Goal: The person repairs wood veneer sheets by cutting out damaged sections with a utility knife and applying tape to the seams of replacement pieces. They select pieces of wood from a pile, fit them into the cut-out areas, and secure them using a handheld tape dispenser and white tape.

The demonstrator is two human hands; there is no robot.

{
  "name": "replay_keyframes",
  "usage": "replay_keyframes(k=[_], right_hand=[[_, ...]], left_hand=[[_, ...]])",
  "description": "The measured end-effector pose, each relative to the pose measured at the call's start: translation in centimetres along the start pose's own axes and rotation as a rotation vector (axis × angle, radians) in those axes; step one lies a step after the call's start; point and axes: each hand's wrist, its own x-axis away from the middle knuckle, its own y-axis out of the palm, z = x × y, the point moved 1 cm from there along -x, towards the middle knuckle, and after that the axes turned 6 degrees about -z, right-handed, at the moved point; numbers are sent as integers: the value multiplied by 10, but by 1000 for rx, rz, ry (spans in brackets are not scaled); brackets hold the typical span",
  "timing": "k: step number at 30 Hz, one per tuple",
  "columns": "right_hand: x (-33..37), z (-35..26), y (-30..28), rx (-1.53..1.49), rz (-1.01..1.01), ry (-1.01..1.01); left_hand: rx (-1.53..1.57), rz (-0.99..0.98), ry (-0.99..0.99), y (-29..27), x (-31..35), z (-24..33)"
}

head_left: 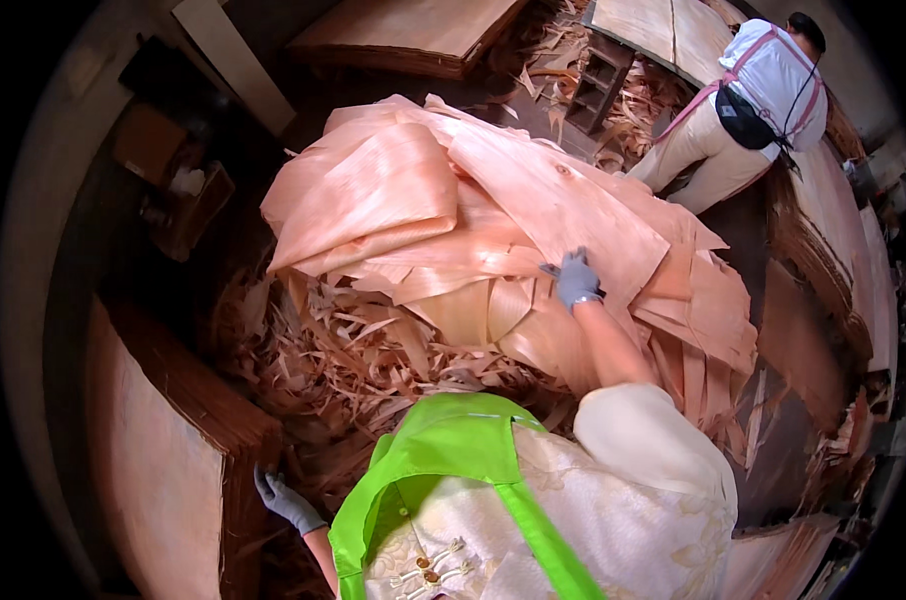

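A large heap of thin, pinkish wood veneer sheets [373,195] lies in front of me, folded and overlapping. My right hand [577,279], in a grey glove, reaches out over the heap. Its fingers are stretched, with the thumb apart, and rest at the lower edge of a long veneer sheet [553,195] on top. My left hand [287,502], also gloved in grey, hangs low at my side with its fingers apart and holds nothing. It is close to the corner of a thick veneer stack [163,470]; I cannot tell whether they touch.
Veneer scraps [343,350] litter the floor between me and the heap. Another veneer stack [413,35] lies at the back. A co-worker [763,90] bends beside stacked sheets [823,230] at the far right. A cardboard box [148,143] stands at the left.
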Motion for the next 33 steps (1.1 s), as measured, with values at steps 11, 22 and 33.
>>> replay_keyframes(k=[11,22,33], right_hand=[[-25,111,-125,-832,-2,-253],[-18,122,-105,-993,-395,-318],[-20,72,-215,-1285,117,-448]], left_hand=[[-366,-951,191,254,-10,69],[-138,-1152,-277,415,-12,49],[-86,-1264,-359,403,-4,86]])
